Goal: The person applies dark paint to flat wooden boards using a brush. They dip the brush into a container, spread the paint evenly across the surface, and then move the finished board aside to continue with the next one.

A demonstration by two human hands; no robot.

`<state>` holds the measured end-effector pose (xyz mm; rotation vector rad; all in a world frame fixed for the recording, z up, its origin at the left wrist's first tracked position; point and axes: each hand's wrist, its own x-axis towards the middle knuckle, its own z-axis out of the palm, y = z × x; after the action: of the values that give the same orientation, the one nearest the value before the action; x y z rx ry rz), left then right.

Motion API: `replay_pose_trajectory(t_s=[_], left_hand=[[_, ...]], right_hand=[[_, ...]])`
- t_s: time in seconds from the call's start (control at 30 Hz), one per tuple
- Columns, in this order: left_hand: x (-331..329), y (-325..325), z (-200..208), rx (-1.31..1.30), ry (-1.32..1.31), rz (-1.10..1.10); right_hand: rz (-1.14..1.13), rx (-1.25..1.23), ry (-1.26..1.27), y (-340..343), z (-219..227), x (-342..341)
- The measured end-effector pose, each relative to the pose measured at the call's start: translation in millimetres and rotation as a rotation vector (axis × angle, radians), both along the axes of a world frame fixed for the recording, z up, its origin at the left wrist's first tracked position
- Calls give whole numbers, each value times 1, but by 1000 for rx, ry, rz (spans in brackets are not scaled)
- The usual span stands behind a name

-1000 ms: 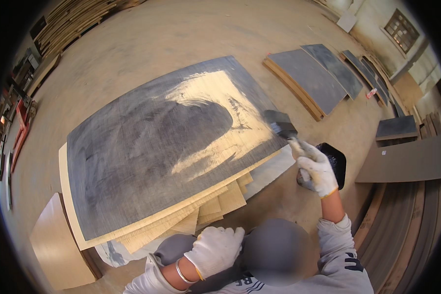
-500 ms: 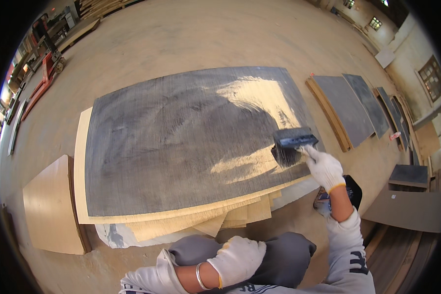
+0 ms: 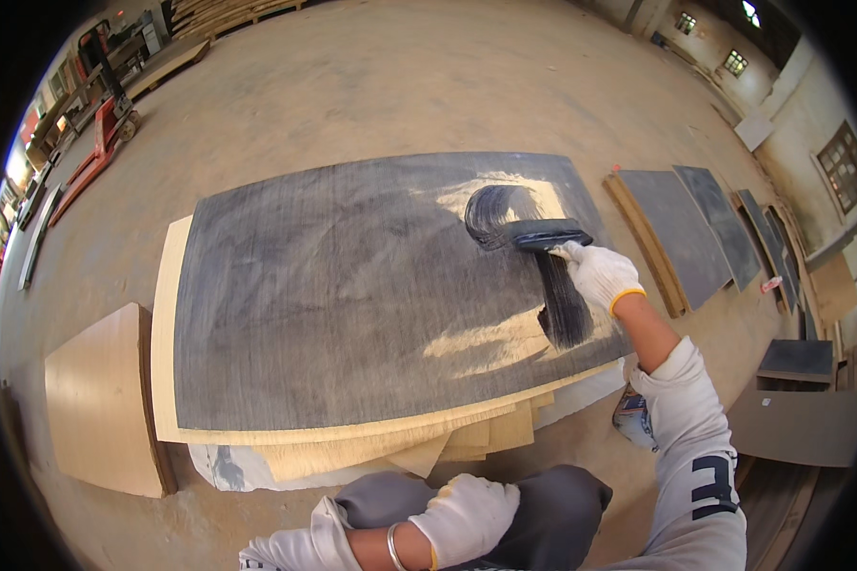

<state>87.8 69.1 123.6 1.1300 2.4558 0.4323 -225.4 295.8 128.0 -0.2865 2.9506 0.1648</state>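
Dusty tan floor [image 3: 428, 86] is spreading around a low stack of pale wooden sheets [image 3: 514, 428], on which a large rectangular panel [image 3: 333, 314], mostly coated dark grey, is lying. Toward the panel's far right corner, a wide, flat black brush [image 3: 548, 229] is crossing curved black strokes [image 3: 564, 309]. The white-gloved right hand [image 3: 605, 276] is reaching over the right edge, its grip pinching the brush. The white-gloved left hand [image 3: 468, 521] is resting on a dark grey trouser leg [image 3: 562, 504]; whether its grip is spread or pressed together, I cannot tell.

Wide black brush [image 3: 548, 235] on right part of flat, dark-smeared, pale-patched panel [image 3: 352, 305].
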Motion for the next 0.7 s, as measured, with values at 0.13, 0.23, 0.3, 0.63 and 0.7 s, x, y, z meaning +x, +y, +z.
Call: replay_pose_trajectory(t_s=[0.13,0.23,0.3,0.63,0.7], left_hand=[[0,9,-5,45,109,-48],[-7,16,-17,70,82,-39],[1,1,-16,19,11,40],[-5,16,-26,74,61,-40],[-11,21,-22,100,64,-36]], right_hand=[[-48,-76,98,5,-15,-78],[4,-159,145,-14,-41,-99],[103,-164,-39,-72,-28,-48],[-131,-60,73,24,-20,-106],[-157,-47,96,33,-34,-122]])
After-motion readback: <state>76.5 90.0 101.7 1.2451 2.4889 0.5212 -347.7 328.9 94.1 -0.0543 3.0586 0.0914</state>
